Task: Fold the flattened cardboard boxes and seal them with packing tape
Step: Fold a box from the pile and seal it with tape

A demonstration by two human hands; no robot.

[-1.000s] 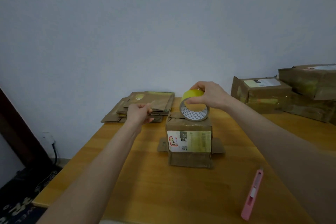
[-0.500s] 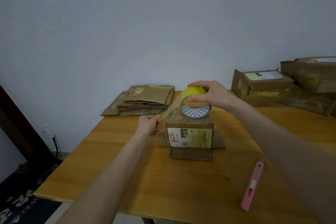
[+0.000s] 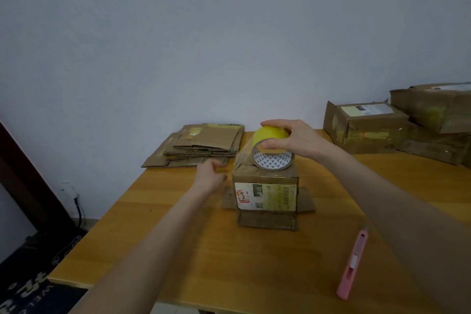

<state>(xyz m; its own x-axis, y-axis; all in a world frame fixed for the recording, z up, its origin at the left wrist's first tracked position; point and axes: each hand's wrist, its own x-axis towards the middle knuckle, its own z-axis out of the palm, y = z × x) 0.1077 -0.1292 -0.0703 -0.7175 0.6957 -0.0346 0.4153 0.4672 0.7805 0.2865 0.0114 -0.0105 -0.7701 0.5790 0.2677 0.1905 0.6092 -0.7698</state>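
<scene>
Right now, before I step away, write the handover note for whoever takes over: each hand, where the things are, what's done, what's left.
Right hand grips the yellow tape roll on top of the upright box.
Left hand, fingers curled, is beside the box's upper left edge; whether it pinches the tape end is too blurred to tell.
Pink cutter lies on the table, near right.
Flattened boxes stacked far left; taped boxes far right.
Done: this box is folded.
Left: tape its top, cut, then fold and seal the stack.
</scene>
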